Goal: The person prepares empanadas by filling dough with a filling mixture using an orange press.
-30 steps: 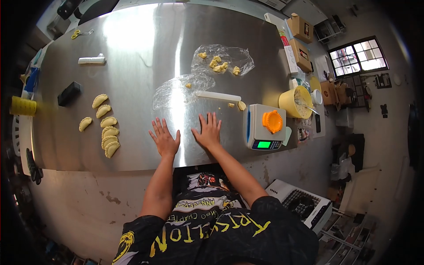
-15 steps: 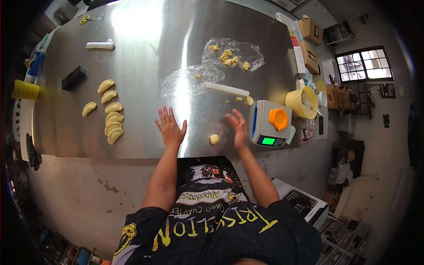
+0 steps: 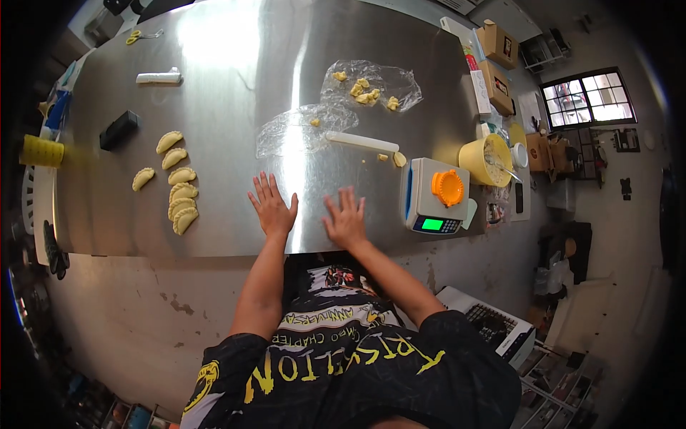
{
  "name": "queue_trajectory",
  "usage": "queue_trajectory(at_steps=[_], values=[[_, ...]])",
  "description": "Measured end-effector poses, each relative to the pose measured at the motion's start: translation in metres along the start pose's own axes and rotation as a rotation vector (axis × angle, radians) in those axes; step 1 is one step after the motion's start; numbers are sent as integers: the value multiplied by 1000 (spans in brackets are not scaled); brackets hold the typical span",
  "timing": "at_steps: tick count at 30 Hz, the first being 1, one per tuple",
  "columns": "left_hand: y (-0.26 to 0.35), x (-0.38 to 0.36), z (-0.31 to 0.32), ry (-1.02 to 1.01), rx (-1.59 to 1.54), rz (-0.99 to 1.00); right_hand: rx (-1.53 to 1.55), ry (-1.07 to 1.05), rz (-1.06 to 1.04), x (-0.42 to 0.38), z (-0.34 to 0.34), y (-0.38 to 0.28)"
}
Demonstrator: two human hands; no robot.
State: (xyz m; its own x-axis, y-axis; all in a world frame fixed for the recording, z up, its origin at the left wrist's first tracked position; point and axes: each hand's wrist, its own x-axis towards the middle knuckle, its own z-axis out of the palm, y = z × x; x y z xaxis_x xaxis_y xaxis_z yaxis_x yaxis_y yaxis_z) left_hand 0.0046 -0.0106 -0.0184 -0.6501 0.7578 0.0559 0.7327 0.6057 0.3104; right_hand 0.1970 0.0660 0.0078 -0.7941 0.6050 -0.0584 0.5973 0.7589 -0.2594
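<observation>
My left hand (image 3: 273, 211) lies flat near the front edge of the steel table, fingers spread, holding nothing. To its right, my right hand (image 3: 346, 220) is palm down with its fingers apart, over the spot where a dough ball was; the ball is hidden. Beyond the hands are a white rolling pin (image 3: 362, 141), a crumpled plastic sheet (image 3: 286, 136) and another sheet with dough lumps (image 3: 366, 93) on it. A scale (image 3: 421, 194) on the right bears an orange dumpling mold (image 3: 448, 187). Several folded dumplings (image 3: 181, 175) lie at the left.
A yellow bowl of filling (image 3: 474, 161) with a spoon stands behind the scale. Farther left are a black box (image 3: 119, 130), a white roll (image 3: 159, 76), scissors (image 3: 143, 35) and a yellow container (image 3: 41, 151). Cardboard boxes (image 3: 497, 87) line the right edge.
My right hand has moved left, from beside the scale to over the dough ball, which it now covers. My left hand has stayed in nearly the same place.
</observation>
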Motion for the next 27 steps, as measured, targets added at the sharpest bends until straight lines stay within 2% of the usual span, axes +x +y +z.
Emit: queue_trajectory(at_steps=[2, 3, 5, 8, 10, 12, 16, 18, 20, 22, 24, 26, 27], values=[[0, 3, 1, 3, -17, -2, -16, 182, 262, 28, -11, 18], [1, 5, 0, 8, -18, -4, -17, 185, 258, 45, -14, 30], [2, 4, -2, -7, -26, -5, 231, 281, 321, 75, -15, 54], [2, 3, -4, 6, -56, -5, 405, 287, 351, 101, -20, 77], [2, 4, -3, -1, -39, -6, 318, 288, 333, 97, -21, 76], [1, 3, -3, -10, -25, -12, 93, 493, 227, 87, -11, 75], [1, 4, -1, -5, -32, -7, 75, 489, 212, 82, 3, 77], [-1, 2, -1, -4, -31, -7, 989, 611, 369, 87, -14, 82], [0, 3, -1, 1, -51, -11, 879, 632, 420, 83, -45, 80], [1, 3, -3, -3, -41, -6, 643, 658, 359, 83, -59, 82], [2, 3, -2, -4, -29, -1, 545, 594, 300, 75, -56, 72], [1, 3, -1, -2, -19, -1, 288, 346, 114, 66, -47, 50], [0, 3, -2, 2, -15, 3, 291, 352, 115, 62, -40, 42]])
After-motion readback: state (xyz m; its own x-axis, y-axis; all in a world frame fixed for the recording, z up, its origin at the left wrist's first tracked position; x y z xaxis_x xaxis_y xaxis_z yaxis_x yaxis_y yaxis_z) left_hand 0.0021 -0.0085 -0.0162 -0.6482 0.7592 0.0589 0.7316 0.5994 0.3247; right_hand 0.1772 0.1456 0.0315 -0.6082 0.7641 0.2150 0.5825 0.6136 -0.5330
